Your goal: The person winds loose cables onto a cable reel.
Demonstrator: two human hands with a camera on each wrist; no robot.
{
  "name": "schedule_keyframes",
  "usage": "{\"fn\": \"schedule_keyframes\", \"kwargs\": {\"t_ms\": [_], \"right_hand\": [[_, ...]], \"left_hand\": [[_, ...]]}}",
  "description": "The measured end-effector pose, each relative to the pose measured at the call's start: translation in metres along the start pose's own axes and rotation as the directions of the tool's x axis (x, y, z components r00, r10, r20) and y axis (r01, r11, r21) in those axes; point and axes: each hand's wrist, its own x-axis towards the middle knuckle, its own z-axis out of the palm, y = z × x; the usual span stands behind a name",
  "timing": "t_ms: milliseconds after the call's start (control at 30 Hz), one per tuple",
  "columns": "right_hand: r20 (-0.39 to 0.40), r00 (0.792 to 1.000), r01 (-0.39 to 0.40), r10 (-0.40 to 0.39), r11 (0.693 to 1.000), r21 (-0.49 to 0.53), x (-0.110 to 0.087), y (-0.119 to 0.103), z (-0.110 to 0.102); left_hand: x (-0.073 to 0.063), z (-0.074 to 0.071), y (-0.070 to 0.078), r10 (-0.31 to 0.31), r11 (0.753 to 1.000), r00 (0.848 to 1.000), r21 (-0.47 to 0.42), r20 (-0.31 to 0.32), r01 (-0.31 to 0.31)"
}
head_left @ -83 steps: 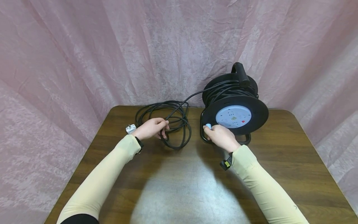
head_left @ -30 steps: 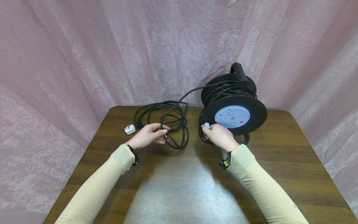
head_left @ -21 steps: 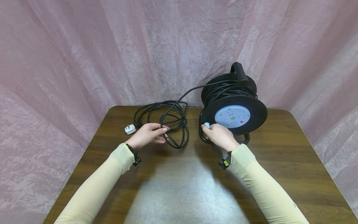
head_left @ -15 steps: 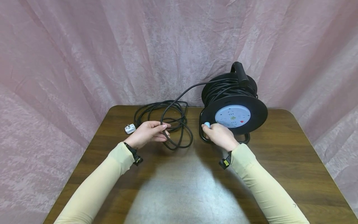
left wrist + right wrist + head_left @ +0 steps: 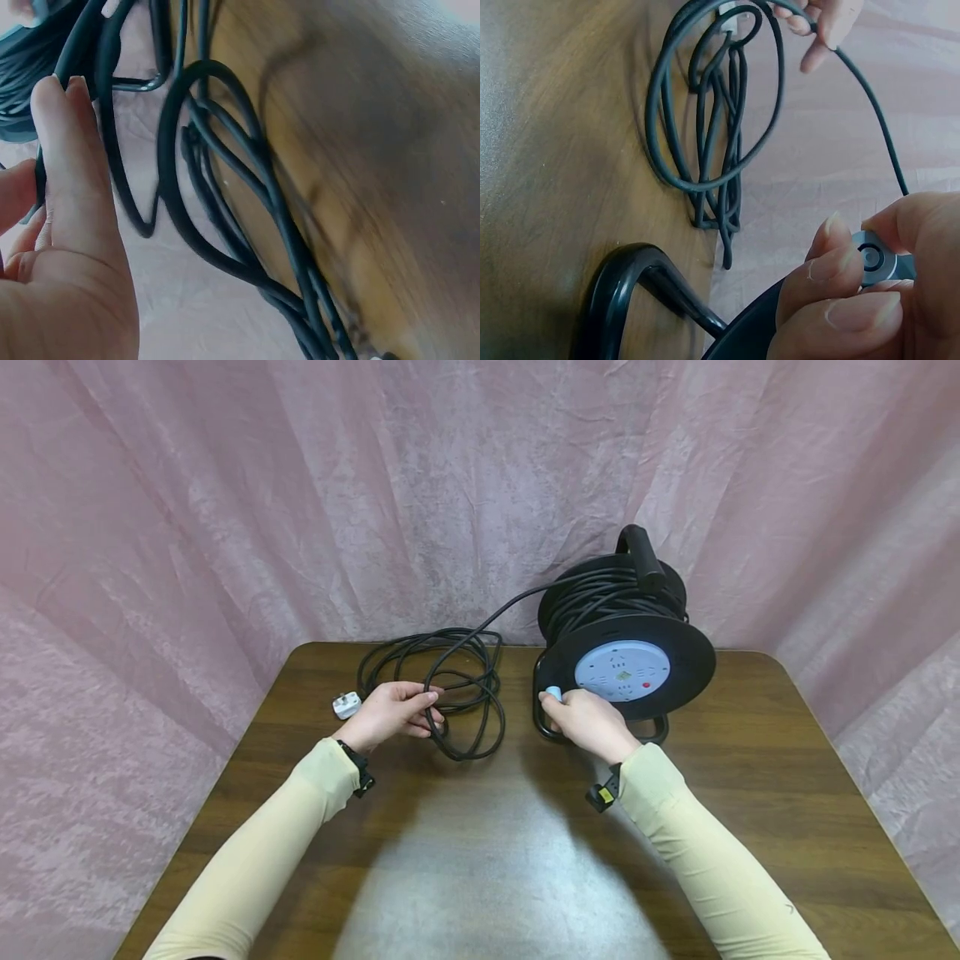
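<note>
Much cord point(image 5: 597, 597) is wound on the one o'clock reel point(image 5: 630, 627), loose loops point(image 5: 492, 688) lie unwound near twelve; the left hand point(image 5: 392, 712) pinches cord, the right hand point(image 5: 596, 722) grips the knob point(image 5: 554, 692).

There is one reel point(image 5: 626, 650), one cable point(image 5: 167, 169), one plug point(image 5: 347, 705), one knob point(image 5: 553, 692) (and two sleeves point(image 5: 258, 864) point(image 5: 712, 847)).

my sleeves point(image 5: 262, 852): pale yellow | my wrist gear point(image 5: 597, 800): black, yellow patch point(image 5: 607, 795) on the right one | cable point(image 5: 166, 161): plain black | reel point(image 5: 684, 670): black | socket panel point(image 5: 622, 670): pale blue, red button point(image 5: 647, 685) | crank knob point(image 5: 553, 692): light blue | plug point(image 5: 347, 705): white | desk point(image 5: 750, 793): brown, streaked wood grain | curtain point(image 5: 480, 485) I face: mottled pink and whitish
</note>
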Motion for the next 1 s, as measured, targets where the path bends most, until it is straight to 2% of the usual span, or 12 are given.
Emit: {"fn": "schedule_keyframes", "kwargs": {"t_ms": [233, 367, 500, 700, 833, 1000], "right_hand": [[0.006, 1.0, -0.002, 0.002, 0.999, 0.05, -0.002, -0.003, -0.001], [0.0, 1.0, -0.001, 0.001, 0.998, 0.07, -0.004, -0.006, -0.003], [0.006, 1.0, 0.007, -0.007, 0.995, 0.097, -0.002, -0.006, -0.005], [-0.011, 0.999, 0.045, -0.043, 0.983, 0.181, -0.002, -0.007, -0.006], [-0.004, 0.999, 0.049, -0.049, 0.972, 0.231, -0.003, -0.008, -0.007], [-0.007, 0.998, 0.062, -0.062, 0.962, 0.266, -0.004, -0.01, -0.009]], "left_hand": [[0.002, -0.001, -0.005, -0.004, 0.999, 1.0, 0.033, -0.02, 0.005], [0.003, 0.0, -0.005, 0.005, 0.996, 1.0, 0.094, -0.024, -0.003], [0.004, 0.002, -0.003, 0.003, 0.988, 1.0, 0.157, 0.0, -0.003], [0.008, 0.005, -0.002, 0.015, 0.971, 1.0, 0.239, -0.016, -0.011], [0.012, 0.008, -0.001, 0.021, 0.948, 0.999, 0.318, -0.042, -0.007], [0.013, 0.011, 0.0, 0.02, 0.932, 1.0, 0.363, -0.017, -0.012]]}}
